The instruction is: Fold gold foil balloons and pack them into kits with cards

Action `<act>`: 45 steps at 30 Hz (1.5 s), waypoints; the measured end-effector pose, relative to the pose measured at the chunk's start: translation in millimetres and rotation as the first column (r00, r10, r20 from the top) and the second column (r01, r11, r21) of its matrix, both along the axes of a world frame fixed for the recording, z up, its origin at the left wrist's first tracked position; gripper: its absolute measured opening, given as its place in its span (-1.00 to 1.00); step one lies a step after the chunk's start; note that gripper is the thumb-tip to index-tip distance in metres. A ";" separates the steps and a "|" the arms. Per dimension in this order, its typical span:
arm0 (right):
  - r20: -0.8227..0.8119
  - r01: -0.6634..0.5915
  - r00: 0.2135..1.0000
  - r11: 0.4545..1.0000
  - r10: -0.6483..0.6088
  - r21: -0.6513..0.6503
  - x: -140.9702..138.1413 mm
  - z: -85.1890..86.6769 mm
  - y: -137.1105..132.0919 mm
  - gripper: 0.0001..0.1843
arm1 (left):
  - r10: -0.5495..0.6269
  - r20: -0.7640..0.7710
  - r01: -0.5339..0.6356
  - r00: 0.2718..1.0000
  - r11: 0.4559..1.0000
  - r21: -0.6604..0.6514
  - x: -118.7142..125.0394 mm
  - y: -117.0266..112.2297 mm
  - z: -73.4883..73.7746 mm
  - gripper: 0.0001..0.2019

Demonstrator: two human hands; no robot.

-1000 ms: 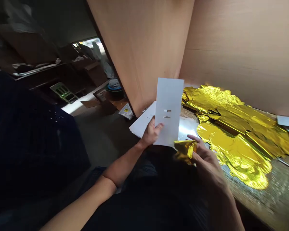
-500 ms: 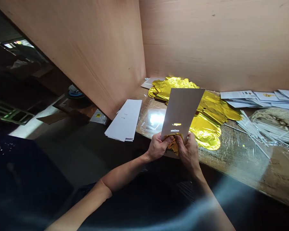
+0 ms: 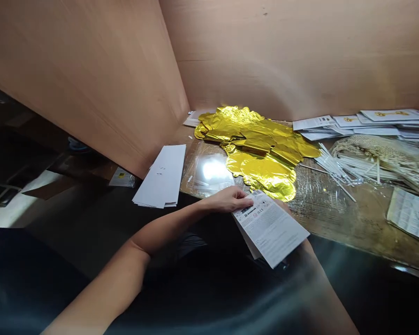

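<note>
Above a scuffed wooden desk [image 3: 352,223], left fingers [image 3: 242,200] pinch a white printed leaflet [image 3: 270,230], holding it clear of crumpled gold foil balloons [image 3: 261,153], right fingers hidden

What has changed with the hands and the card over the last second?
The printed card has tipped from upright to nearly flat, now showing its printed face, with the left hand at its edge and the right hand behind it. The gold foil wad no longer shows. The gold foil balloons and white card stack stayed put.
</note>
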State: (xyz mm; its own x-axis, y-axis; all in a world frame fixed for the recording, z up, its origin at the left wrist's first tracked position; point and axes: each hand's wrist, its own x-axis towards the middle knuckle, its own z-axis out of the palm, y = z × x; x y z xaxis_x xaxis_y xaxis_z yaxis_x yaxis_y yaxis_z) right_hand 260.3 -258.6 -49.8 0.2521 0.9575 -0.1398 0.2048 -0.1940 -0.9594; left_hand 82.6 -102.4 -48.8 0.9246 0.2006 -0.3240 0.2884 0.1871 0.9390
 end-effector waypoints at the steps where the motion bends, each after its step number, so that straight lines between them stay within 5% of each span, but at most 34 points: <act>1: -0.073 -0.020 0.997 1.000 0.019 -0.017 0.7 0.5 -3.6 -0.61 | -0.040 0.003 0.040 0.999 0.998 0.054 3.1 -1.0 4.7 -0.55; 5: -0.443 -0.005 0.896 0.996 -0.036 -0.091 1.0 -0.6 -20.2 -0.43 | -0.124 0.046 0.111 0.991 0.970 0.217 14.5 4.7 11.8 -0.57; 8: -0.451 0.097 0.883 0.991 -0.129 -0.094 -3.4 -10.0 -25.1 -0.41 | 0.061 0.120 -0.095 0.991 0.950 0.297 28.8 4.1 0.0 -0.59; 12: -0.244 0.312 0.925 0.949 -0.293 0.044 0.7 -26.5 -14.1 -0.45 | 0.515 0.195 -0.514 0.835 0.856 -0.056 50.6 -23.7 -25.6 -0.53; 15: 0.140 0.384 0.910 0.921 -0.390 0.067 43.8 -30.3 -10.1 -0.45 | 0.621 0.156 -0.569 0.768 0.774 -0.278 54.5 -43.9 -35.6 -0.40; 17: 0.511 0.559 0.692 0.826 -0.509 0.066 92.6 -27.8 -17.7 -0.50 | 0.632 0.105 -0.564 0.768 0.745 -0.355 51.3 -45.4 -36.4 -0.38; 19: 0.781 0.765 0.372 0.643 -0.501 0.048 144.6 -24.6 -31.6 -0.53 | 0.621 0.051 -0.552 0.783 0.729 -0.404 46.9 -38.2 -35.3 -0.38; 21: 0.885 0.821 0.297 0.569 -0.360 -0.044 186.0 -24.8 -45.9 -0.46 | 0.603 -0.004 -0.542 0.798 0.713 -0.445 43.6 -27.4 -34.7 -0.40; 25: 0.881 0.691 0.452 0.680 -0.143 -0.244 199.2 -37.3 -59.6 -0.61 | 0.617 -0.050 -0.551 0.785 0.661 -0.510 39.8 -12.0 -37.9 -0.48; 28: 0.643 0.537 0.705 0.818 -0.300 -0.208 145.2 -40.8 -58.5 -0.62 | 0.638 -0.030 -0.553 0.769 0.642 -0.532 38.3 -9.6 -42.1 -0.50; 31: 0.125 0.333 0.936 0.943 -0.328 -0.023 69.0 -27.9 -51.2 -0.52 | 0.636 -0.004 -0.540 0.771 0.651 -0.533 38.3 -12.8 -45.7 -0.51; 35: 0.029 0.280 0.959 0.959 -0.281 0.032 5.4 -8.6 -29.4 -0.47 | 0.631 0.009 -0.539 0.775 0.669 -0.512 38.9 -21.4 -47.7 -0.50; 38: 0.012 0.275 0.961 0.961 -0.275 -0.015 -4.2 -10.4 -15.9 -0.41 | 0.617 0.032 -0.523 0.786 0.692 -0.497 36.8 -27.7 -47.8 -0.47; 45: -0.399 0.324 0.863 0.946 -0.309 -0.030 -16.9 -30.9 -5.7 -0.49 | 0.612 0.127 -0.539 0.781 0.762 -0.359 27.2 -36.4 -51.8 -0.40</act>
